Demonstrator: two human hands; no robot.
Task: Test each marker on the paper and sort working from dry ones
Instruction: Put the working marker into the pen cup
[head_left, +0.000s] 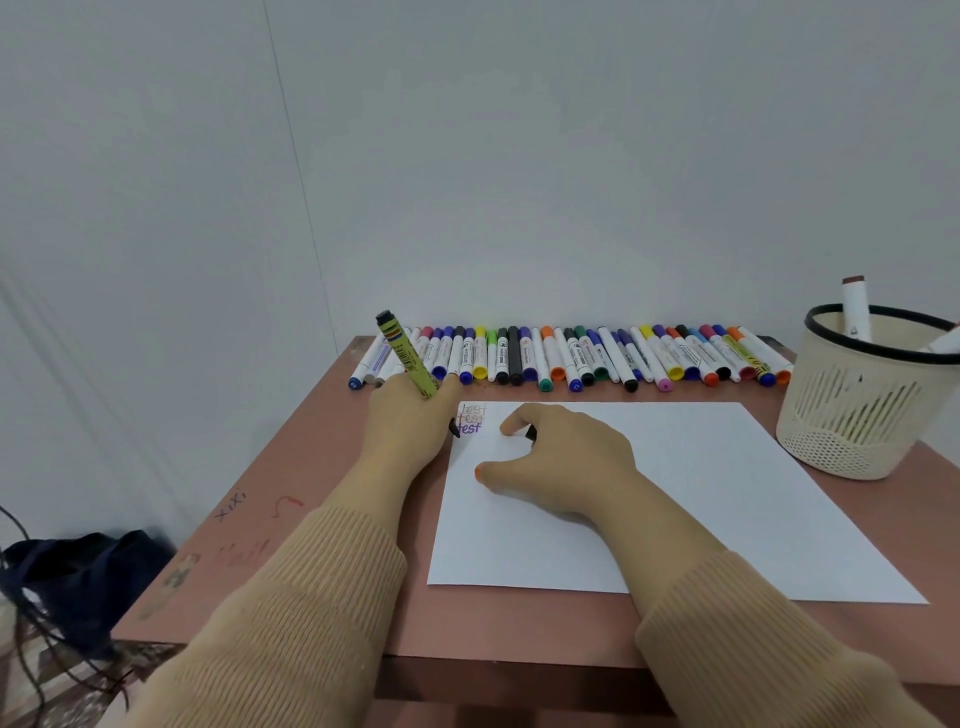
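Left hand has its fingers curled round a yellow-green marker with a black end, the tip just past the fingertips at the corner of the white paper sheet, beside three "test" scribbles. Right hand rests on the sheet, thumb spread, curled fingers apparently pinching a small black cap. Risks: the stroke runs off the edge onto the pink table or overlaps old marks and muddies the verdict, or the cap slips and rolls.

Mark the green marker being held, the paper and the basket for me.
green marker (408, 358), head view, middle of its barrel.
paper (675, 493), head view, bare centre of the sheet.
basket (857, 410), head view, its slatted side wall.
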